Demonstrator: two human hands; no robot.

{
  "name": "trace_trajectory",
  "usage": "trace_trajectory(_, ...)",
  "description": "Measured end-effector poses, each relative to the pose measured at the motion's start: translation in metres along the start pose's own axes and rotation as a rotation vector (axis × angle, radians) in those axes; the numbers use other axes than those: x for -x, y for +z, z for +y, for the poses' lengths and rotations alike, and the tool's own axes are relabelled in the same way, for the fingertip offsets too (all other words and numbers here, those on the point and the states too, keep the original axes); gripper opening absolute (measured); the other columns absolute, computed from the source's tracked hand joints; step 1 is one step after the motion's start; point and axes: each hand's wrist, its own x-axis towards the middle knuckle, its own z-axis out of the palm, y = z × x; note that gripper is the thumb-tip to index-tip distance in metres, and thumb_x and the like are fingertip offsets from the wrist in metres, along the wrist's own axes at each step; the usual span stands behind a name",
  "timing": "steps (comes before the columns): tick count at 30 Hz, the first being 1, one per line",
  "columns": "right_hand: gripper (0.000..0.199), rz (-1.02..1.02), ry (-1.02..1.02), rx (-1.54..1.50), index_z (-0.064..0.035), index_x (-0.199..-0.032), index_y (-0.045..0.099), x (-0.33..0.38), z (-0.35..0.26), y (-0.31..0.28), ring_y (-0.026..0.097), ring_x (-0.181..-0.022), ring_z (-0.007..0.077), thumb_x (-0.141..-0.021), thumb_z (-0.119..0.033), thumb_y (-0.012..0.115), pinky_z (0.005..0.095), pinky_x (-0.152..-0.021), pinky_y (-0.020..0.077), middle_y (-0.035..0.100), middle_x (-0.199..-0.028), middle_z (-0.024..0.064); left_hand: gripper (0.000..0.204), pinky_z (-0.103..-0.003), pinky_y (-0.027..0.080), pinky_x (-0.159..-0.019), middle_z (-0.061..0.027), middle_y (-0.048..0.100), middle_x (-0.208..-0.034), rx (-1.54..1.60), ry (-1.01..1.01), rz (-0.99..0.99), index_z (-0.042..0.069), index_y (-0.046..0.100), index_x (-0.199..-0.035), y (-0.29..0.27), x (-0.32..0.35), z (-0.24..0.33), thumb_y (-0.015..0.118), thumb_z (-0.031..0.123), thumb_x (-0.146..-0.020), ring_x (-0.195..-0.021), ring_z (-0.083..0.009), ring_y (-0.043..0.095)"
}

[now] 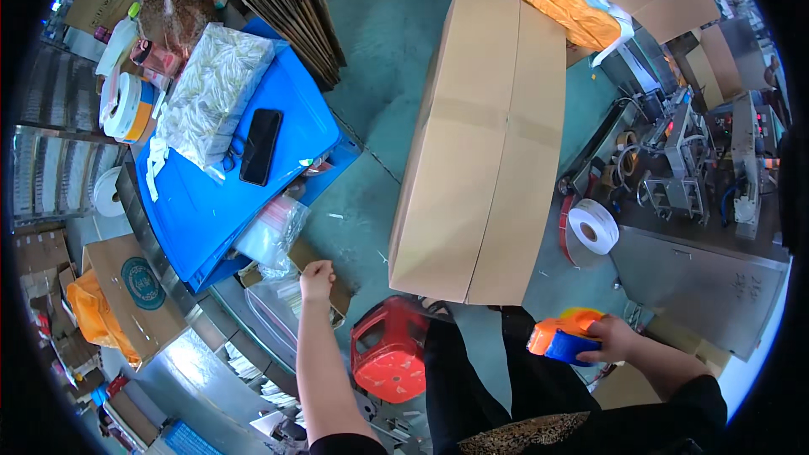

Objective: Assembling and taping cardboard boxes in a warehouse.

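Right grip is wrapped around the end of an orange-and-blue tape dispenser, probably light, rigid and best held there, while left grip is curled, whether empty I cannot tell, and a likely stiff-walled carton lies straight ahead.

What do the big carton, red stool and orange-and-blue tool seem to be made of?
Big carton: likely corrugated cardboard, plain matte brown, judging by the flaps meeting along a seam.
Red stool: probably moulded plastic, slightly glossy, with rounded cut-outs and pale scuffs.
Orange-and-blue tool in the right hand: apparently plastic, going by its bright, solid colours; the finish is hard to tell.
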Motion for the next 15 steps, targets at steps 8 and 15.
trace_trajectory(8,0.045,0.012,-0.049,0.025,-0.0059,-0.080,0.061,-0.003,0.014,0.008,0.059,-0.071,0.0309,-0.062,-0.046,0.070,0.0383,-0.073,0.0435,0.060,-0.070,0.0109,0.009,-0.020,0.037,-0.046,0.0012,0.053,-0.068,-0.036,-0.089,-0.025,0.006,0.059,-0.088,0.043,-0.033,-0.048,0.057,0.012,-0.082,-0.055,-0.0063,0.048)
trace_trajectory(15,0.046,0.087,-0.052,0.035,-0.0060,-0.080,0.059,0.006,0.041,0.022,0.060,-0.072,0.0298,-0.058,-0.044,0.074,0.0395,-0.073,0.0437,0.060,-0.069,0.0106,0.014,-0.027,0.043,-0.057,-0.0052,0.056,-0.082,0.127,-0.193,-0.261,0.004,0.059,-0.093,0.147,-0.047,-0.121,0.055,0.011,-0.082,-0.065,-0.0143,0.053)
